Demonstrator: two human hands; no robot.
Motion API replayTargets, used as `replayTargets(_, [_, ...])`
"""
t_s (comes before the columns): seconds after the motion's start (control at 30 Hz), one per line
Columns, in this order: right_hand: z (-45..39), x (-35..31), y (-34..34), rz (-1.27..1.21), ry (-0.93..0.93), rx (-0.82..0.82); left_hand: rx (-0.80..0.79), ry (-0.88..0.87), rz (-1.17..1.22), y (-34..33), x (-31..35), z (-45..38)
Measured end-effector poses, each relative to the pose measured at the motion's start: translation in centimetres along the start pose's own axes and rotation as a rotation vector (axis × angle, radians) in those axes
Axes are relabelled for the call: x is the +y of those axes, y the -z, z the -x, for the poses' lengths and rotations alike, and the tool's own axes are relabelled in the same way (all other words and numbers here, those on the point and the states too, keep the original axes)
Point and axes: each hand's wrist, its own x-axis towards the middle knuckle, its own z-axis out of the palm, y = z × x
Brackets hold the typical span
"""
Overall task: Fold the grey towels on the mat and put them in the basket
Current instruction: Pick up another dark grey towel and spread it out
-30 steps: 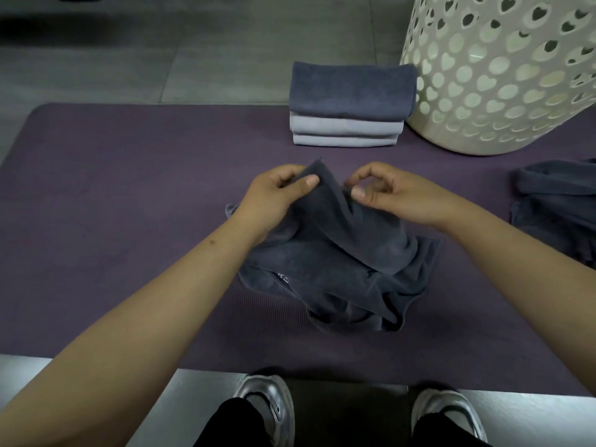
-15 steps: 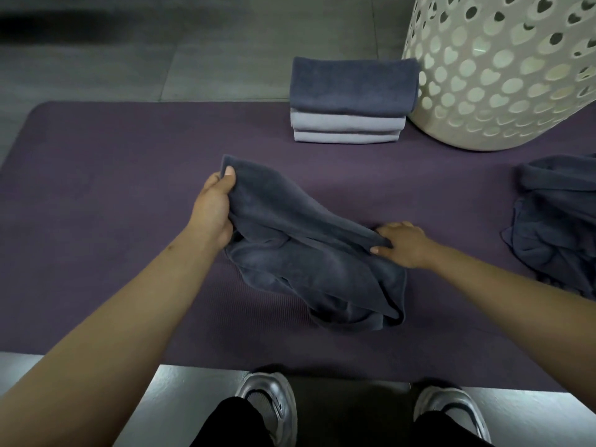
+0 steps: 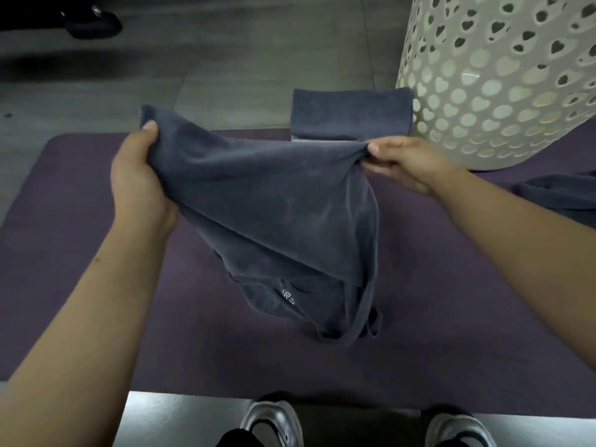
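Left hand (image 3: pixel 142 175) gripping one corner of grey towel (image 3: pixel 274 214), right hand (image 3: pixel 400 162) pinching the other, towel hanging above purple mat (image 3: pixel 64 221), white basket (image 3: pixel 503 79) beyond

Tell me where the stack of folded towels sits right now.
In the head view, the folded stack sits at the mat's far edge, right of centre, beside the white basket and partly hidden behind the held towel.

Matt terry-cloth towel (image 3: pixel 264 201), ribbed matt foam mat (image 3: pixel 64 221), smooth perforated plastic basket (image 3: pixel 496 75), glossy shoes (image 3: pixel 274 421).
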Motion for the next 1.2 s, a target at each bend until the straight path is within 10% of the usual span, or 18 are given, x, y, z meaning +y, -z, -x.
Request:
replayTargets(0.2, [1.1,1.3,4.0,-0.039,-0.113,0.142,-0.776,0.195,-0.569,-3.3,-4.7,5.0])
replayTargets(0.37, [5.5,8.0,5.2,0.391,-0.693,-0.078,-1.223,0.205,-1.272,-4.8,-14.6,9.2])
replayTargets(0.7, [12.8,11.4,2.6,0.185,-0.747,-0.163,-1.218,0.560,-0.935,-6.2,-15.6,10.2])
replayTargets(0.93, [17.3,11.5,6.2,0.057,-0.680,-0.107,-1.543,0.669,-1.102,-10.5,-16.1,12.7])
replayTargets(1.07, [18.5,13.3,8.6,0.153,-0.694,0.053,-1.469,0.728,-1.318,-14.9,-16.7,11.4])
replayTargets(1.2, [20.4,13.8,11.6,0.587,-0.665,0.039,-1.080,0.075,-1.629,-18.9,-18.4,6.8])
